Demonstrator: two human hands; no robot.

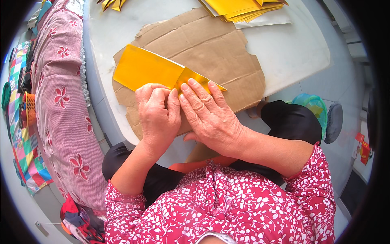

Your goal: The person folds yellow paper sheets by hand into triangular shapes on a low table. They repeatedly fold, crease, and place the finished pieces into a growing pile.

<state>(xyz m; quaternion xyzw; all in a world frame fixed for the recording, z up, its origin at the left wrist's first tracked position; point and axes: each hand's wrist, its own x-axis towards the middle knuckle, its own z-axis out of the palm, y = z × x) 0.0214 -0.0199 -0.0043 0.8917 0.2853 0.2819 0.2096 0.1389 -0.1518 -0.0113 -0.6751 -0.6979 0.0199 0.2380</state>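
Observation:
A sheet of gold foil paper [149,65] lies at a slant on a flattened piece of brown cardboard [213,55]. Its right end is folded over into a shiny pointed flap, and a white edge shows along the far side. My left hand [158,113] is curled at the near edge of the sheet, thumb and forefinger pinching it close to the fold. Flat on the folded flap rests my right hand [210,116], fingers stretched out and slightly apart, thumb off to the side. My fingers hide part of the near edge.
A stack of gold foil sheets [243,9] sits at the table's far side, and folded gold pieces [112,4] lie far left. Beneath the cardboard is a white table [292,52]. Left stands a pink flowered cover [61,79]. A green plastic basin [317,106] is on the floor at right.

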